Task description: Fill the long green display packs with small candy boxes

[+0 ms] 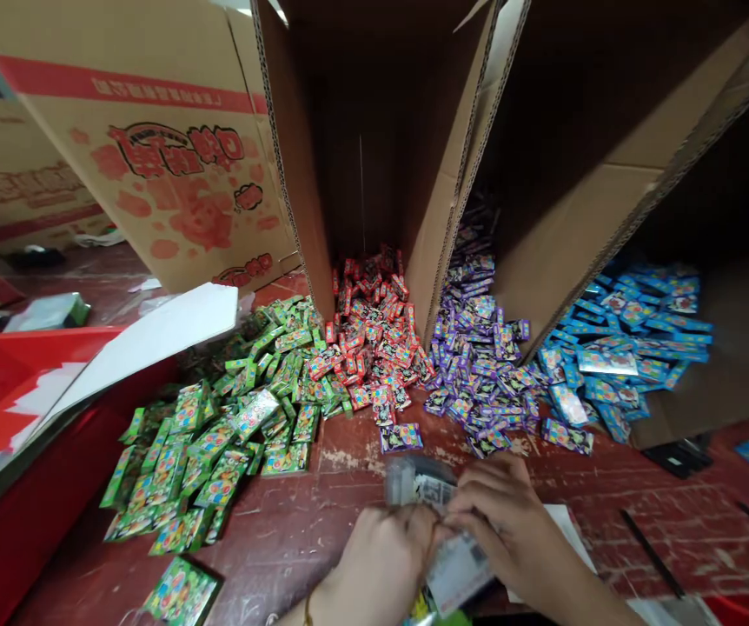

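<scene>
Near the front edge of the table, my left hand (pixel 384 561) and my right hand (pixel 508 526) meet over a clear plastic packet (pixel 458 574) with a printed panel. Both hands are closed on it, fingertips close together at its middle. Motion blurs the packet's far end, and its contents cannot be made out. Something green and yellow shows under the packet by my left wrist. Beyond my hands lie heaps of small wrapped packs: green packs (pixel 218 452), red packs (pixel 374 339), purple packs (pixel 479 374) and blue packs (pixel 635 339).
Open cardboard boxes (pixel 511 278) lie on their sides behind the heaps. A red bin (pixel 36 365) with white card stands left. One larger green pack (pixel 182 591) lies at front left. Right of my hands are white paper (pixel 570 530) and a dark thin strip (pixel 652 552).
</scene>
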`<state>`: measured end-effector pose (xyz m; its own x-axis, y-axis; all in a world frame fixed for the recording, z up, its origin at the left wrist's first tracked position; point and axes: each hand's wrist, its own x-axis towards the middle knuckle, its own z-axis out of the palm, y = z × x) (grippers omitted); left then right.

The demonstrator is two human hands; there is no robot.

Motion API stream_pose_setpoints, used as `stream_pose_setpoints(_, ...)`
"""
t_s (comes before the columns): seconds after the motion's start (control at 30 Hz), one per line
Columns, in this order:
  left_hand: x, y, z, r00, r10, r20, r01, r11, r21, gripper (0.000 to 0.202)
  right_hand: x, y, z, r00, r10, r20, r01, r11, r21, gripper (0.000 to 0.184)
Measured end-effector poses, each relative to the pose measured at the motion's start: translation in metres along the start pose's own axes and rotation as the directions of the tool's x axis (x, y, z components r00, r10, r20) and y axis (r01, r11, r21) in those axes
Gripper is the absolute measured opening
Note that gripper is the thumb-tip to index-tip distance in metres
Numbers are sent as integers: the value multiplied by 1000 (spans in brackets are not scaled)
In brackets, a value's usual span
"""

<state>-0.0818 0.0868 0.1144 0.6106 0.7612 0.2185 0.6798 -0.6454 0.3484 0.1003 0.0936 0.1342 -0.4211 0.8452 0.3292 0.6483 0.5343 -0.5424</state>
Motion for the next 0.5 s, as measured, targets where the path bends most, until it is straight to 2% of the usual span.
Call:
stream_pose_setpoints(0.07, 0, -5, -9, 1000, 13, 28, -14, 999, 41, 23, -2, 5, -11, 996, -40, 84, 40, 999, 5, 18)
stream_pose_setpoints(0.17, -10, -14, -17, 996, -21, 84, 22, 1000, -2, 34, -9, 20, -27, 1000, -19, 13, 20, 998, -55, 16)
stream_pose_setpoints(0.27, -22, -13, -16, 985, -57, 164, 74, 992, -98, 28, -11, 24, -36, 999, -34, -23, 32, 995, -97, 14)
stream_pose_setpoints(0.33, -24, -4, -11, 980, -83, 179, 121, 969, -215, 19, -7, 15, -35, 991, -120, 63, 125, 988, -90, 18)
stream_pose_setpoints(0.4, -20, 9, -2, 988, -113, 108, 144, 925, -353, 13, -3, 0, -31, 968, -215, 130, 225, 972, -70, 21)
stream_pose_setpoints(0.43, -17, 15, 2, 987, -154, 40, 156, 897, -414, 14, -3, -6, -29, 970, -224, 95, 231, 970, -73, 18)
stream_pose_setpoints(0.47, -15, 20, 6, 975, -221, -35, 180, 867, -464, 17, -4, -10, -27, 982, -187, 3, 187, 979, -81, 12)
stream_pose_setpoints(0.5, -13, 25, 9, 948, -302, -102, 210, 833, -512, 21, -8, -12, -26, 987, -104, -120, 96, 993, -69, 18)
